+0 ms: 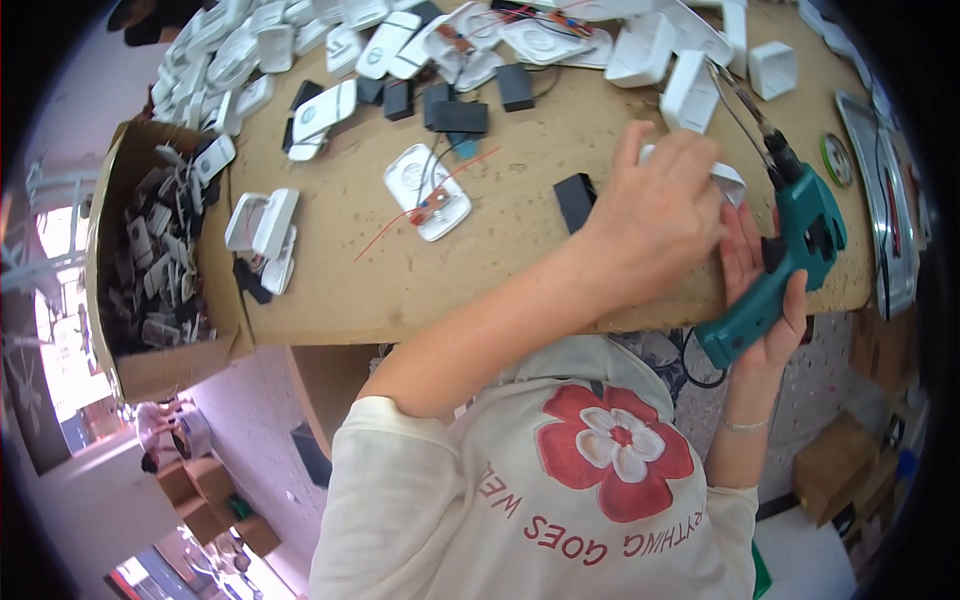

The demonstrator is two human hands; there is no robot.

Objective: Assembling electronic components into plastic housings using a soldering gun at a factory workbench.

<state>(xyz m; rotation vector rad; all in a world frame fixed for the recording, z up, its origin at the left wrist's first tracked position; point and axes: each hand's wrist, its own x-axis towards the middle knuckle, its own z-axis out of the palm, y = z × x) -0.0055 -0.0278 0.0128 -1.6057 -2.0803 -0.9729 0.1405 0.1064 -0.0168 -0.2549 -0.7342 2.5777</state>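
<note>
My left hand (655, 205) reaches across to the right side of the table, fingers bent and pinched around a white plastic housing (728, 183); most of that piece is hidden behind the fingers. Just beside it, my right hand (765, 290) is wrapped around a teal soldering gun (800, 235). The gun's metal tip (735, 95) points up and away, close to a white open box-shaped shell (690, 92). Left of my left hand lies a black rectangular block (575, 202). Farther left, a white cover (428, 190) carries a small circuit board (432, 207) with red wires.
White shells (235, 60) are heaped along the far edge, with black blocks (460, 117) before them. A cardboard box (115, 250) of small parts stands at the left. At the right are a solder reel (835, 160) and a metal tray (880, 200). A white assembly (265, 225) lies near the box.
</note>
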